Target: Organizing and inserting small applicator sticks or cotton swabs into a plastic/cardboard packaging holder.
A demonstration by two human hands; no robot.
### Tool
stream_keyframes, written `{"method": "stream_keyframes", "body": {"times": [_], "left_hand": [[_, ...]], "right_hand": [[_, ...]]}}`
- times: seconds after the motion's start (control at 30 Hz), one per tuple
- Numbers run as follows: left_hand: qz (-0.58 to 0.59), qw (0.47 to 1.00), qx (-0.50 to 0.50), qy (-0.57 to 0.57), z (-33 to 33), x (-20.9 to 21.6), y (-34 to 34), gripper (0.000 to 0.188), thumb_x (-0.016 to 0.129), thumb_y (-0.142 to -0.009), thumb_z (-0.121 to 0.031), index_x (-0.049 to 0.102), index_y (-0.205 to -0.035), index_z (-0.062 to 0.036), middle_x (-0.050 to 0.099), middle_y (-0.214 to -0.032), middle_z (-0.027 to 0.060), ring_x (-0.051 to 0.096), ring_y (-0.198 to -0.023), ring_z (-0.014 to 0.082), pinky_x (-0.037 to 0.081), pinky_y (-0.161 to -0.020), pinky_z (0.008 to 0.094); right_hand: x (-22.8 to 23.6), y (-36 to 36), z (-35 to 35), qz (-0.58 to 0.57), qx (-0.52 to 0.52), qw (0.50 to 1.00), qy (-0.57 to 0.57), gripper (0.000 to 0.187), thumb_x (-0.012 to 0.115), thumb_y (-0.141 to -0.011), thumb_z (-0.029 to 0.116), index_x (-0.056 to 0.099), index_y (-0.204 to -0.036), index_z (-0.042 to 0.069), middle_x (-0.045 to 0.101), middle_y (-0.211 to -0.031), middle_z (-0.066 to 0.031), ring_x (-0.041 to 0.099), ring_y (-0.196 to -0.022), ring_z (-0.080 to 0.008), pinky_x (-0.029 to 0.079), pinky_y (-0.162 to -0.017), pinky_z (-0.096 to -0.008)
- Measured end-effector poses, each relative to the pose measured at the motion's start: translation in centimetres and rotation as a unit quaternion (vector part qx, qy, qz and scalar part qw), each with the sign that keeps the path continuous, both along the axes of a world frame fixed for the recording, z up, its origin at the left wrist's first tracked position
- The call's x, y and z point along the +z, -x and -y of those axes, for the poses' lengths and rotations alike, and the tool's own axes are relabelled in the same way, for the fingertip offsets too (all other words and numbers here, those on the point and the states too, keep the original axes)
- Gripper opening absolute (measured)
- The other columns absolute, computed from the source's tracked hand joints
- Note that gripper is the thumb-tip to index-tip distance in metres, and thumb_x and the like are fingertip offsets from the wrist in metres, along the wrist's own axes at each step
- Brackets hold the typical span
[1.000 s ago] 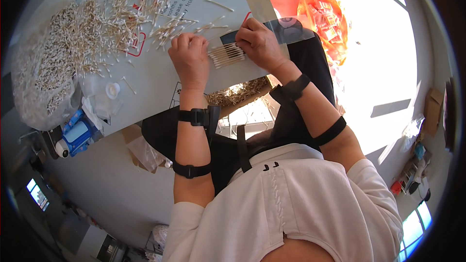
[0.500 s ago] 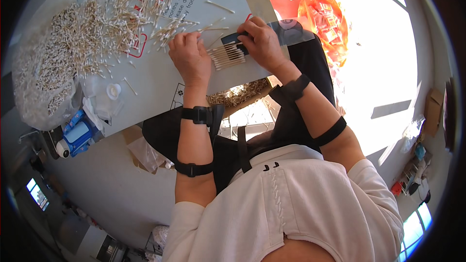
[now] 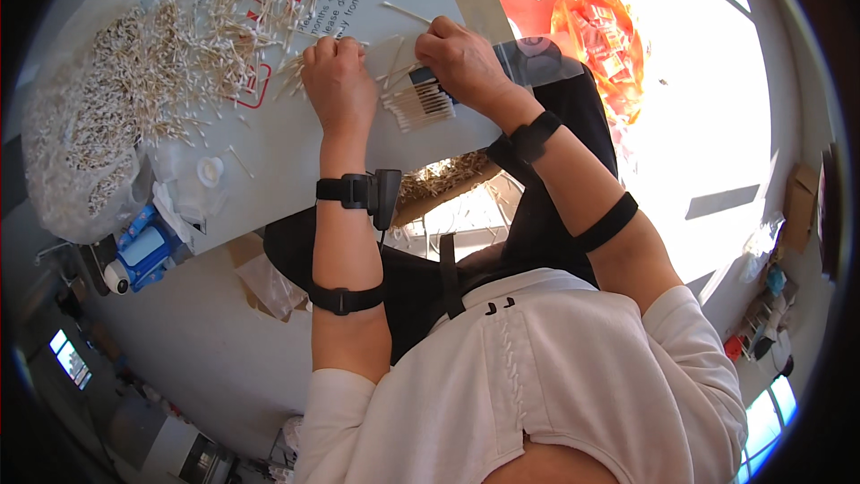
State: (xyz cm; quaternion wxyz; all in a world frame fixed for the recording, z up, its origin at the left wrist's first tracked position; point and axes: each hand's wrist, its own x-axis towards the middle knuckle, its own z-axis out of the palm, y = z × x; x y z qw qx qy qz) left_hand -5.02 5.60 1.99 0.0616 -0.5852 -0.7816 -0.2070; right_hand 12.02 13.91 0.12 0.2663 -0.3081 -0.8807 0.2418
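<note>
A neat row of cotton swabs [image 3: 414, 111] lies side by side on the table, with a dark card or strip [image 3: 423, 77] at its far edge. To the left of the row, my left hand [image 3: 340, 88] has its fingers curled down at the edge of the loose cotton swabs [image 3: 291, 67]. My right hand [image 3: 464, 64] hovers over the far right of the row, thumb and fingers drawn together beside a few stray swabs [image 3: 394, 56]. What either hand's fingertips hold is hidden.
A big heap of swabs spills from a clear plastic bag [image 3: 90, 116] on the left. Below the table edge is an open box of swabs [image 3: 439, 181]. A blue-and-white bottle [image 3: 143, 251] stands at lower left; an orange bag [image 3: 598, 45] lies beyond the table at right.
My left hand has moved away from the row, left toward the loose swabs. My right hand has lifted slightly up and left, off the row's far end.
</note>
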Motion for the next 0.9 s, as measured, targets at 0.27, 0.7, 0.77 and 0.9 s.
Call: {"method": "stream_keyframes", "body": {"times": [0.27, 0.7, 0.77, 0.9], "left_hand": [[0.063, 0.997, -0.047, 0.027, -0.1, 0.3, -2.1, 0.008, 0.071, -0.078, -0.010, 0.064, -0.080, -0.0087, 0.059, -0.087, 0.0065, 0.056, -0.091, 0.0287, 0.045, -0.079, 0.0443], [0.097, 0.988, -0.093, 0.070, -0.2, 0.7, -1.3, 0.005, 0.070, -0.073, -0.005, 0.066, -0.074, -0.0074, 0.061, -0.082, 0.0072, 0.058, -0.087, 0.0304, 0.047, -0.078, 0.0424], [0.119, 0.987, -0.097, 0.051, 0.1, 0.9, -1.5, 0.006, 0.069, -0.073, -0.003, 0.067, -0.077, -0.0071, 0.062, -0.084, 0.0077, 0.058, -0.089, 0.0306, 0.047, -0.079, 0.0426], [0.166, 0.985, -0.029, -0.025, 1.6, 0.3, -2.0, 0.020, 0.063, -0.075, 0.003, 0.066, -0.093, -0.0044, 0.061, -0.097, 0.0102, 0.057, -0.098, 0.0326, 0.047, -0.087, 0.0440]], "right_hand": [[0.2, -0.3, 0.0, 0.011, 0.004, 1.000, 0.006, 0.003, 0.063, -0.081, 0.007, 0.061, -0.079, 0.009, 0.058, -0.087, -0.0096, 0.063, -0.079, -0.0334, 0.051, -0.068, -0.0429], [0.6, 0.9, -1.7, -0.037, -0.152, 0.987, 0.023, 0.007, 0.067, -0.083, 0.011, 0.067, -0.090, 0.011, 0.059, -0.093, -0.0092, 0.063, -0.087, -0.0316, 0.051, -0.075, -0.0415], [0.2, 1.2, -2.8, -0.014, -0.115, 0.993, 0.003, 0.006, 0.067, -0.083, 0.012, 0.067, -0.089, 0.011, 0.059, -0.094, -0.0082, 0.063, -0.090, -0.0306, 0.051, -0.076, -0.0412], [0.1, 1.5, -3.5, 0.029, 0.004, 0.999, -0.037, 0.003, 0.067, -0.082, 0.011, 0.066, -0.084, 0.010, 0.059, -0.094, -0.0062, 0.061, -0.095, -0.0284, 0.050, -0.078, -0.0396]]}}
